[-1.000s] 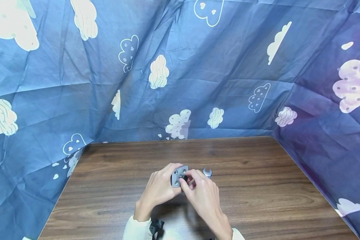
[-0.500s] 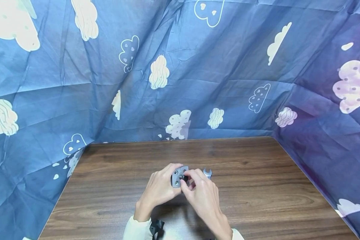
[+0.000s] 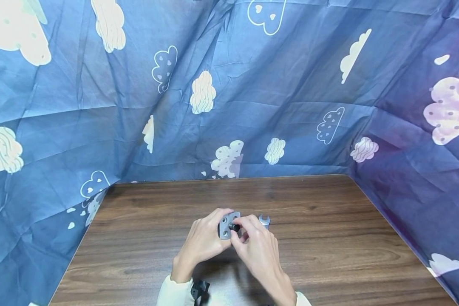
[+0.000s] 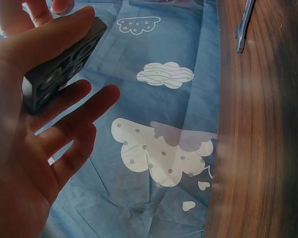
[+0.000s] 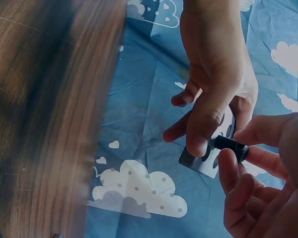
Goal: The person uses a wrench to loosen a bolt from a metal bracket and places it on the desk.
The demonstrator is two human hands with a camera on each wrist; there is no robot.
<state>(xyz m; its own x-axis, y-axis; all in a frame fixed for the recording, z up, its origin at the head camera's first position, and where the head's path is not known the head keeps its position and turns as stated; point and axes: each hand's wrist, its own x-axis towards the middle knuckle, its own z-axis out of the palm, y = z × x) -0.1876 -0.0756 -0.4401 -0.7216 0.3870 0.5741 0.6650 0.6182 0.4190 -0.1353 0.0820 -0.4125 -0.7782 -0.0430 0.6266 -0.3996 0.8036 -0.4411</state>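
Observation:
My left hand (image 3: 203, 239) grips a small grey metal block (image 3: 224, 229) with several round holes in its face, thumb on one side and fingers behind. In the left wrist view the block (image 4: 64, 67) shows dark and edge-on under the thumb. Between the thumb and fingertips of my right hand (image 3: 259, 246) is a black cylindrical bolt (image 5: 234, 148). Its narrower end points into the block's face, right at a hole near the middle. The left thumb partly hides that face in the right wrist view.
A silver open-ended wrench (image 3: 264, 221) lies on the brown wooden table (image 3: 329, 238), just beyond the right hand. Blue cloud-patterned cloth (image 3: 290, 85) hangs behind the table and along its sides. Near the left sleeve is a black strap piece (image 3: 200, 289).
Both hands stay almost in place. The right fingertips have shifted slightly around the bolt, and more of its black body shows against the block's face.

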